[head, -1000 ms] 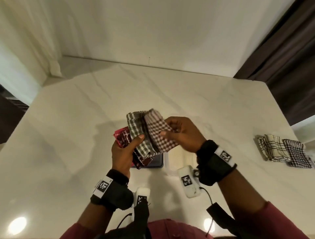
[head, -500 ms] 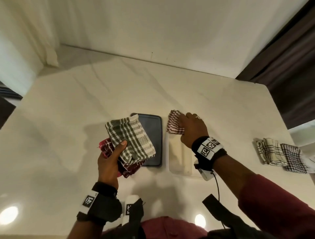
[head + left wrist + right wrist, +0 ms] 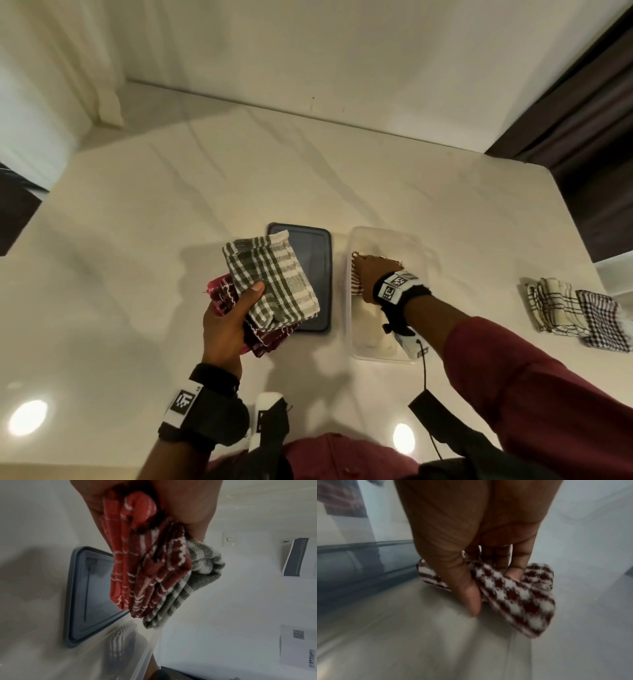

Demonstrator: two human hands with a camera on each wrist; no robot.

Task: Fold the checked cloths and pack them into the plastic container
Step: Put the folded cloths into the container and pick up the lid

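My left hand (image 3: 236, 308) grips a stack of folded cloths above the table: a green-and-white checked cloth (image 3: 274, 277) on top, dark red and red ones (image 3: 222, 296) beneath. In the left wrist view the same red cloths (image 3: 137, 568) and the green cloth (image 3: 197, 577) fan out from the palm. My right hand (image 3: 371, 274) is down inside the clear plastic container (image 3: 356, 342), pinching a folded red-and-white checked cloth (image 3: 518, 595) between thumb and fingers. In the head view only an edge of that red-and-white cloth (image 3: 356, 284) shows beside the hand.
A dark grey lid (image 3: 315, 267) lies flat just left of the container. Two more folded checked cloths (image 3: 555, 308) (image 3: 603, 318) lie at the table's right edge. A dark curtain hangs at the far right.
My right hand took the red-and-white cloth off the stack, carried it right and lowered it into the container. The left hand kept the remaining stack and drifted slightly left.
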